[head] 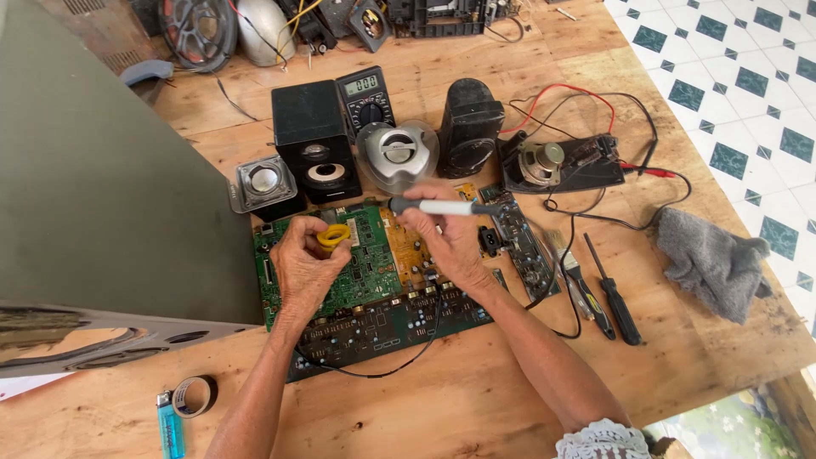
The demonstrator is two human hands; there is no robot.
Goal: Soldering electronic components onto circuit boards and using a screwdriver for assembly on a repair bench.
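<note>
A large green circuit board (374, 289) lies flat on the wooden table (476, 399). My left hand (306, 268) rests on the board's left part and pinches a small yellow ring-shaped thing (333, 236), perhaps a coil of solder. My right hand (446, 242) hovers over the board's middle and grips a soldering iron (442, 206) with a white barrel and dark grip, held level, tip pointing left. Its black cord (382, 370) loops down across the board's front edge.
Behind the board stand a black box speaker (313, 140), a silver round speaker (397, 155), a dark oval speaker (469, 127), a small square speaker (262, 183), a multimeter (365, 96). Right: bare speaker driver (544, 163), screwdrivers (616, 302), grey rag (710, 259). Front left: tape roll (194, 395), blue lighter (169, 425).
</note>
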